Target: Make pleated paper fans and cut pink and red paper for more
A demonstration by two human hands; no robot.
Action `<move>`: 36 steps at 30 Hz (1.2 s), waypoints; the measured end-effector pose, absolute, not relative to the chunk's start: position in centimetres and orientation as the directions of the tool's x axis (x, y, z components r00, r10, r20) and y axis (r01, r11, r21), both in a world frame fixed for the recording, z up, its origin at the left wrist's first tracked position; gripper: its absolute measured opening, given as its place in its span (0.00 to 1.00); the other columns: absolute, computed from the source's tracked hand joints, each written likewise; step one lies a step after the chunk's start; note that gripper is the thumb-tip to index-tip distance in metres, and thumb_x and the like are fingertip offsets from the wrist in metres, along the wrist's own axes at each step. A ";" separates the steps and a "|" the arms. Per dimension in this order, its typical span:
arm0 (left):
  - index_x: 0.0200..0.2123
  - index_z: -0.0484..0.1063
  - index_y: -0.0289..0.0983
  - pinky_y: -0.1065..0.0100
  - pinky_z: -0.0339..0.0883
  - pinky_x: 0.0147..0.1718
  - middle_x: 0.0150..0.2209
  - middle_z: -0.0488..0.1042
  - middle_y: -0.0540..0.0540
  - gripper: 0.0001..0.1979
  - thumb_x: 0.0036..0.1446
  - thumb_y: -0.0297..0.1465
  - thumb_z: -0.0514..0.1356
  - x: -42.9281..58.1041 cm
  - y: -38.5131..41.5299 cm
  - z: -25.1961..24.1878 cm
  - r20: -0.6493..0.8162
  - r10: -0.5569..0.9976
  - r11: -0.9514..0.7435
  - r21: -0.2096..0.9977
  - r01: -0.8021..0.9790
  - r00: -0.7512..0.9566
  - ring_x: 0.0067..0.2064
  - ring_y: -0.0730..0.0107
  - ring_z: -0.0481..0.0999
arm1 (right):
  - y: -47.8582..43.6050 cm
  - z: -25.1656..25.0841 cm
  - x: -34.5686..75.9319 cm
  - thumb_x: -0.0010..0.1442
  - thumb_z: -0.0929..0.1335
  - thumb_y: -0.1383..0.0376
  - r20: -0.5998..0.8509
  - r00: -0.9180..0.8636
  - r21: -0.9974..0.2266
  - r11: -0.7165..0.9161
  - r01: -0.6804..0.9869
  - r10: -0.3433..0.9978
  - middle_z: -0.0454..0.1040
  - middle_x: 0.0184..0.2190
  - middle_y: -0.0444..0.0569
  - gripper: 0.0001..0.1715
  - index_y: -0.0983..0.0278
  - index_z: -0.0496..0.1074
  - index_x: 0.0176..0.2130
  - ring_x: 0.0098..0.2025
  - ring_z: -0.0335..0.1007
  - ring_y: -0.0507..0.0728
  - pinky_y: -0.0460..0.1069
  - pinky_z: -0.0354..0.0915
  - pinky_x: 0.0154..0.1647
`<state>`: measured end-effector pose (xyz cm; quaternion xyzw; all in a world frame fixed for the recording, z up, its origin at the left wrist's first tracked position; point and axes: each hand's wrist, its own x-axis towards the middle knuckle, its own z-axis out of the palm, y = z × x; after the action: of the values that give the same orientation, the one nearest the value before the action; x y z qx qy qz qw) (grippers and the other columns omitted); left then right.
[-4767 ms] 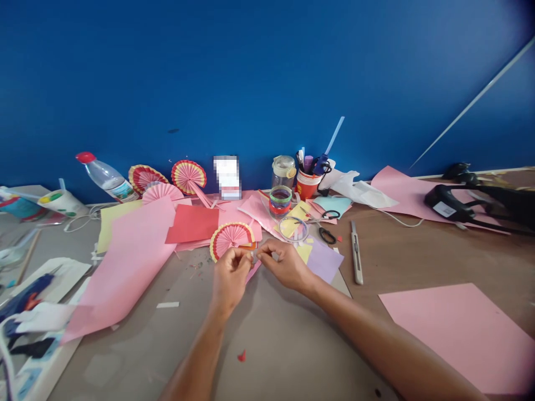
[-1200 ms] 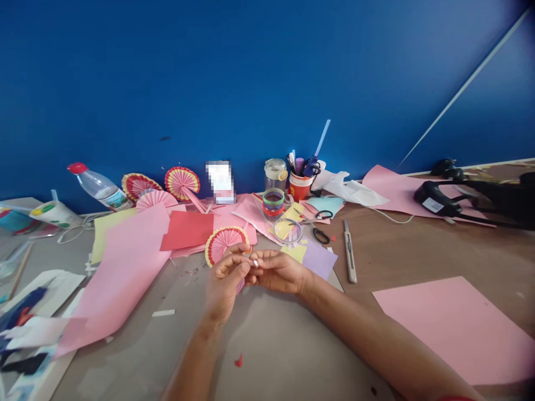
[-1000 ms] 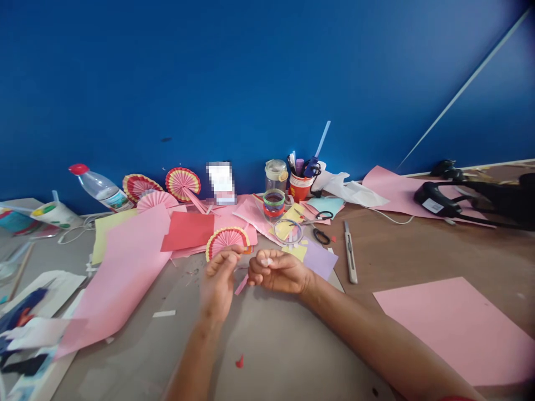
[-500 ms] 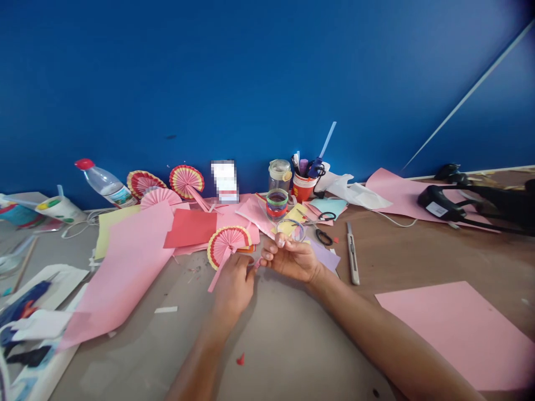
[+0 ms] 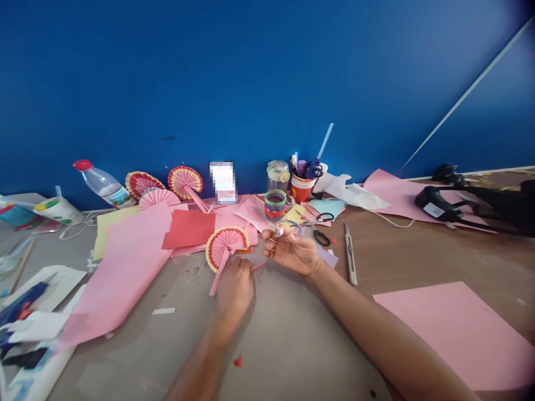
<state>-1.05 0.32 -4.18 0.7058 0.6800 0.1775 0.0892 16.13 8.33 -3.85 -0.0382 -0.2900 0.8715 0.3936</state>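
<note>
My left hand (image 5: 236, 283) is closed, palm down, just in front of a pleated paper fan (image 5: 220, 243) in pink with a red and yellow rim. A narrow pink paper strip (image 5: 258, 265) sticks out to the right from between its fingers. The fan's pink paper handle (image 5: 217, 280) slants down beside this hand. Turned palm up to the right, my right hand (image 5: 296, 255) has its fingers curled together. Something small, thin and pale shows at its fingertips, too small to name. Behind this hand lie black-handled scissors (image 5: 321, 238).
A box cutter (image 5: 350, 256) and a pink sheet (image 5: 453, 331) lie on the right. Large pink paper (image 5: 125, 273) curls up at left, near a glue gun (image 5: 25, 303). Along the blue wall stand a plastic bottle (image 5: 104, 186), a phone (image 5: 223, 182), a jar (image 5: 276, 181) and a red cup (image 5: 301, 188).
My right fingertips have drawn away from the pink strip and lifted slightly. The strip now extends freely from my left hand, which has hardly moved. The whole view has shifted a little.
</note>
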 end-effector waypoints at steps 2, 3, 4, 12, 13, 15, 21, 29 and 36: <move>0.30 0.69 0.38 0.64 0.64 0.37 0.31 0.73 0.44 0.08 0.55 0.25 0.51 -1.5 0.4 -3.5 0.192 0.970 0.007 0.597 0.802 -0.151 0.36 0.64 0.73 | 8.3 -3.5 16.2 0.46 0.73 0.61 0.154 -0.668 -0.534 -0.507 -0.676 0.728 0.72 0.41 0.46 0.13 0.59 0.70 0.33 0.38 0.67 0.54 0.54 0.63 0.45; 0.31 0.69 0.38 0.65 0.65 0.36 0.31 0.74 0.46 0.05 0.56 0.28 0.53 -1.8 0.5 -3.0 0.178 0.951 0.042 0.735 0.677 -0.253 0.34 0.65 0.73 | 8.3 -3.3 16.1 0.46 0.73 0.62 0.151 -0.657 -0.533 -0.499 -0.683 0.739 0.72 0.41 0.46 0.13 0.59 0.70 0.34 0.39 0.67 0.54 0.54 0.62 0.45; 0.33 0.68 0.39 0.66 0.65 0.35 0.30 0.74 0.47 0.05 0.56 0.33 0.54 -2.0 0.5 -2.6 0.125 0.935 0.066 0.859 0.508 -0.333 0.32 0.67 0.74 | 8.2 -3.1 16.0 0.46 0.73 0.62 0.150 -0.648 -0.532 -0.492 -0.689 0.746 0.72 0.41 0.45 0.13 0.58 0.70 0.34 0.40 0.67 0.54 0.54 0.62 0.45; 0.33 0.67 0.38 0.69 0.67 0.35 0.31 0.73 0.51 0.13 0.51 0.40 0.62 -0.7 0.4 -2.4 -0.065 0.921 0.019 0.992 -0.123 -0.383 0.32 0.72 0.74 | 5.7 -2.2 13.1 0.46 0.75 0.67 0.046 -0.561 -0.601 -0.426 -0.677 0.826 0.71 0.33 0.43 0.07 0.61 0.73 0.27 0.35 0.66 0.51 0.47 0.61 0.39; 0.34 0.67 0.37 0.69 0.66 0.35 0.31 0.73 0.51 0.12 0.52 0.40 0.61 -0.5 0.4 -2.6 -0.031 0.916 0.002 0.997 -0.073 -0.400 0.32 0.73 0.74 | 5.4 -2.2 12.8 0.45 0.75 0.67 0.029 -0.543 -0.604 -0.418 -0.678 0.839 0.72 0.33 0.43 0.07 0.61 0.73 0.27 0.35 0.66 0.51 0.47 0.61 0.38; 0.34 0.68 0.37 0.71 0.65 0.34 0.31 0.72 0.51 0.11 0.53 0.39 0.60 -0.2 0.3 -2.9 0.025 0.897 -0.016 1.000 0.024 -0.441 0.31 0.74 0.72 | 5.0 -2.3 12.3 0.45 0.75 0.66 0.001 -0.517 -0.604 -0.411 -0.682 0.856 0.73 0.36 0.43 0.07 0.61 0.73 0.25 0.36 0.66 0.52 0.47 0.60 0.39; 0.34 0.68 0.38 0.72 0.64 0.33 0.30 0.71 0.51 0.08 0.56 0.37 0.57 -0.1 0.0 -3.0 0.116 0.877 -0.009 0.974 0.225 -0.467 0.32 0.72 0.71 | 4.1 -2.8 11.4 0.44 0.76 0.66 -0.059 -0.510 -0.572 -0.448 -0.687 0.858 0.75 0.35 0.42 0.09 0.61 0.74 0.26 0.40 0.66 0.53 0.48 0.59 0.43; 0.32 0.69 0.38 0.69 0.66 0.35 0.30 0.73 0.49 0.06 0.55 0.34 0.56 0.8 -0.4 -2.2 0.181 0.924 -0.048 0.929 0.366 -0.337 0.33 0.70 0.72 | 4.2 -3.6 10.9 0.44 0.76 0.64 -0.064 -0.505 -0.567 -0.447 -0.691 0.861 0.71 0.22 0.40 0.09 0.63 0.74 0.26 0.25 0.61 0.49 0.46 0.58 0.30; 0.35 0.69 0.37 0.72 0.65 0.25 0.23 0.71 0.53 0.08 0.54 0.36 0.58 0.9 -0.5 -1.7 0.094 0.948 -0.014 0.967 0.255 -0.304 0.24 0.73 0.71 | 4.3 -3.1 11.4 0.46 0.75 0.63 -0.009 -0.596 -0.577 -0.491 -0.652 0.803 0.75 0.36 0.45 0.08 0.62 0.74 0.26 0.27 0.64 0.52 0.47 0.58 0.22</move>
<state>0.87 -0.53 -1.68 0.4867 0.6179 0.5197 0.3335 11.44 4.32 -3.07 -0.1399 -0.2687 0.8520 0.4270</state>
